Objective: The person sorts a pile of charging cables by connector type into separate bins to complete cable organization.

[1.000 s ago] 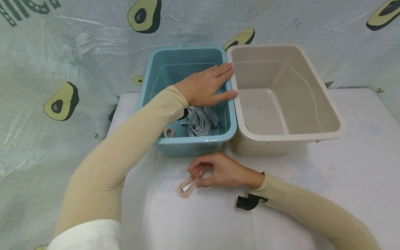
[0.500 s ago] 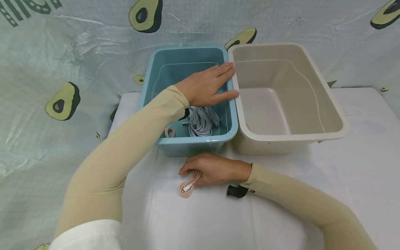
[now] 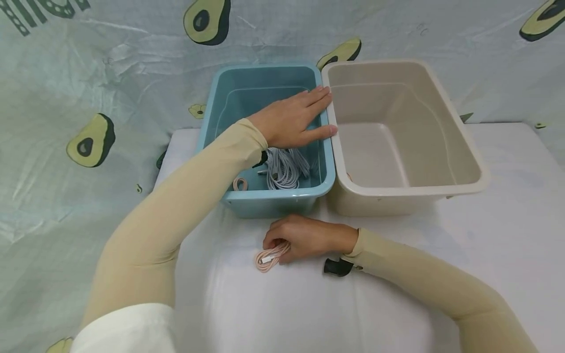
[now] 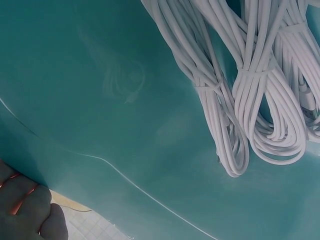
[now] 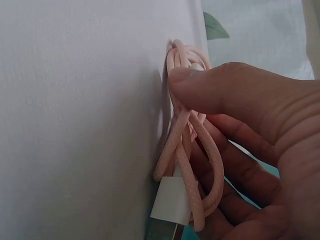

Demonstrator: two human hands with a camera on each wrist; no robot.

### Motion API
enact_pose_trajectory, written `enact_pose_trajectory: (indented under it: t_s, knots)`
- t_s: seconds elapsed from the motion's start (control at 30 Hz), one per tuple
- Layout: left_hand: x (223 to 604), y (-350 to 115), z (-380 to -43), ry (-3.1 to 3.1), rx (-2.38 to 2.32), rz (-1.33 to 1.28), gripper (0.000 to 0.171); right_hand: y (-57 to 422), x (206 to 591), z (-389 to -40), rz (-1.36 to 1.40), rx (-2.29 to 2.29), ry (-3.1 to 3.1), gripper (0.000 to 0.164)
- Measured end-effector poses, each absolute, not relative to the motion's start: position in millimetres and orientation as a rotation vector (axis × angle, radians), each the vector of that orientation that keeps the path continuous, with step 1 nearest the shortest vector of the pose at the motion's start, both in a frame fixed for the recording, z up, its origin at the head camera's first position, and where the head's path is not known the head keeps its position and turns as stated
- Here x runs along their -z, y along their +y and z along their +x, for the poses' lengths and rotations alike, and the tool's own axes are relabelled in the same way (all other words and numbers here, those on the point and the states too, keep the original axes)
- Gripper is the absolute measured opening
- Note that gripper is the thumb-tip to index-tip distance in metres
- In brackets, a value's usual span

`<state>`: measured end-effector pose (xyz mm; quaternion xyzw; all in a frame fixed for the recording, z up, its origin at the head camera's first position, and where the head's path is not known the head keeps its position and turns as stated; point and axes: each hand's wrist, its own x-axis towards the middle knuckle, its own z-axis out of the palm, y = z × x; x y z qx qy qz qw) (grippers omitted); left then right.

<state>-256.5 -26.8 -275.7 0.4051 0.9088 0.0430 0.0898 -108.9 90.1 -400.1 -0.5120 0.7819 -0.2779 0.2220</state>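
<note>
On the white table, in front of the blue bin, my right hand (image 3: 304,239) pinches a coiled pink USB cable (image 3: 268,258) between thumb and fingers. The right wrist view shows the thumb pressed on the pink cable (image 5: 180,135), its white plug pointing down. My left hand (image 3: 296,117) reaches over the blue bin (image 3: 282,194) with straight fingers, resting on the rims where the two bins meet. Beneath its wrist lie bundled white cables (image 3: 284,169) in the blue bin, also close up in the left wrist view. A small pink coil (image 3: 240,184) sits near that bin's front wall.
Right of the blue bin stands a beige bin (image 3: 419,191), touching it side by side. A bit of orange shows inside, by its front left corner. Behind both hangs a sheet (image 3: 145,59) printed with avocados. The white tablecloth (image 3: 309,314) runs toward the front.
My right hand shifts left and closes more firmly over the pink cable, which turns slightly and moves a little. The left hand stays in place on the rims.
</note>
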Motion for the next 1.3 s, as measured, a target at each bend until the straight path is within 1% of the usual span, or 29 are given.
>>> enact_pose_trajectory:
  t_s: [0.1, 0.37, 0.73, 1.07, 1.3]
  knots:
    - [276, -28, -256, 2.702, -0.132, 1.201, 0.084, 90, 399, -107, -1.41, 0.763, 2.162, 0.027]
    - [278, -27, -258, 2.703, -0.134, 1.203, 0.084, 91, 395, -103, -1.39, 0.719, 2.168, 0.029]
    - [277, -27, -258, 2.699, -0.131, 1.226, 0.084, 108, 381, -100, -1.459, 0.69, 2.186, 0.028]
    - [276, -27, -259, 2.687, -0.12, 1.216, 0.085, 123, 349, -91, -1.461, 0.684, 2.201, 0.03]
    - [275, -28, -258, 2.68, -0.114, 1.213, 0.085, 132, 328, -86, -1.547, 0.668, 2.221, 0.03]
